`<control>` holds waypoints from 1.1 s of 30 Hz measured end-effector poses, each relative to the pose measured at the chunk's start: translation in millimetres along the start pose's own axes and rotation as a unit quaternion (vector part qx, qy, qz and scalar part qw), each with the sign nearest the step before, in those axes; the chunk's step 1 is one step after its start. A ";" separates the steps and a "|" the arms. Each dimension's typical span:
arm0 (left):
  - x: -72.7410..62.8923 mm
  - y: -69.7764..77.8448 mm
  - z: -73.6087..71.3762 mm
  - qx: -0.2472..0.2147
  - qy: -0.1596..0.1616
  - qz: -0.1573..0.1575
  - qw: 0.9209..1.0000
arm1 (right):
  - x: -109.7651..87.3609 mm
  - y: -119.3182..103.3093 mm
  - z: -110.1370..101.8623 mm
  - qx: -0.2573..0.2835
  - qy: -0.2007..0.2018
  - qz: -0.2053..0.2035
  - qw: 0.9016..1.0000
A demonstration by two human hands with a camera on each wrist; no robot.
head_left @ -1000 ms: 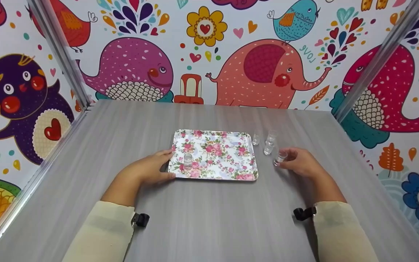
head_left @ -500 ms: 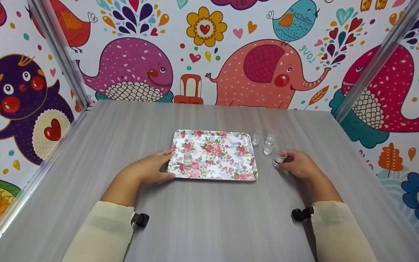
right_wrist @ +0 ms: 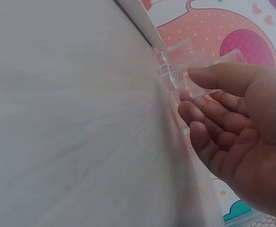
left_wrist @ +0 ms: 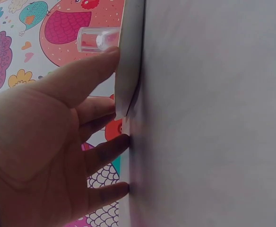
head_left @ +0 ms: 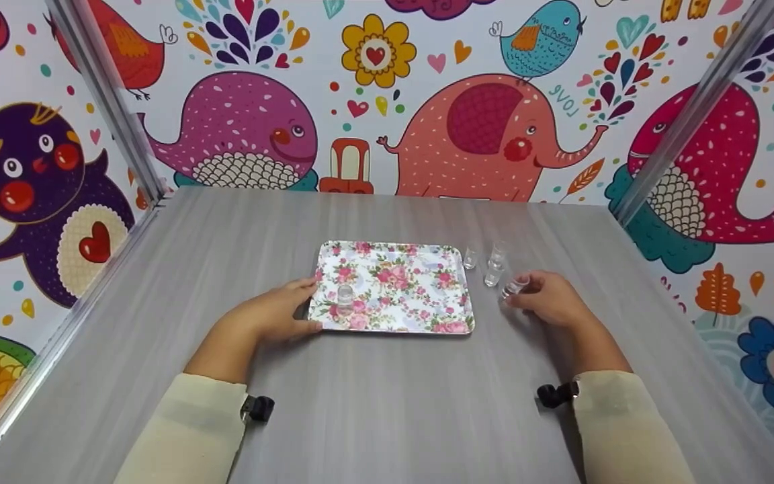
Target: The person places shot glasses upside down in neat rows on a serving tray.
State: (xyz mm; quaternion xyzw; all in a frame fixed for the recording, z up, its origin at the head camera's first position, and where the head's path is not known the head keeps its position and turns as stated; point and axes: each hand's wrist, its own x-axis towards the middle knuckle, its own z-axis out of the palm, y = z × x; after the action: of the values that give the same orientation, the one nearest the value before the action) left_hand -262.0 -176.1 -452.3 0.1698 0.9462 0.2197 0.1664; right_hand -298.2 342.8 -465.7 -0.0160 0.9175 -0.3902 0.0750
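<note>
A small clear shot glass leans in my right hand, pinched between thumb and fingers. In the right wrist view this shot glass is tilted; whether its base touches the table I cannot tell. My left hand rests at the left end of a rose-patterned tray. Its thumb touches the near corner, and its fairly straight fingers lie along the left edge. Another shot glass stands on the tray's left part. Three more stand right of the tray: a lone glass, a rear glass and a front glass.
The grey wood-grain table spreads around the tray. Walls with cartoon animals enclose its back and sides, with metal posts at the corners. Black wrist cameras sit at both cream sleeves.
My right hand shifts slightly left with its shot glass, which now tilts more. The left hand and the tray hold their place; the head view has moved a little.
</note>
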 end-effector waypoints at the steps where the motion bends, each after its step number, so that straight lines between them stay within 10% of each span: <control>1: -0.1 0.1 0.2 -0.001 0.000 0.000 1.000 | -0.8 -1.4 -0.1 0.007 -0.003 0.003 1.000; 10: 0.4 0.2 0.6 0.000 -0.001 0.000 1.000 | -3.4 -25.1 6.3 0.026 -0.009 0.025 0.999; 33: -1.5 1.5 -0.7 0.002 0.004 0.006 1.000 | 2.1 -94.8 58.2 0.042 -0.025 -0.099 0.994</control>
State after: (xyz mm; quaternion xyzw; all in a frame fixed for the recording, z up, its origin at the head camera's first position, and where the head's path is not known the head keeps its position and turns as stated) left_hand -260.5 -175.7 -450.7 0.1751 0.9462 0.2193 0.1609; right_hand -294.4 235.2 -437.7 -0.1128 0.8921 -0.4336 0.0594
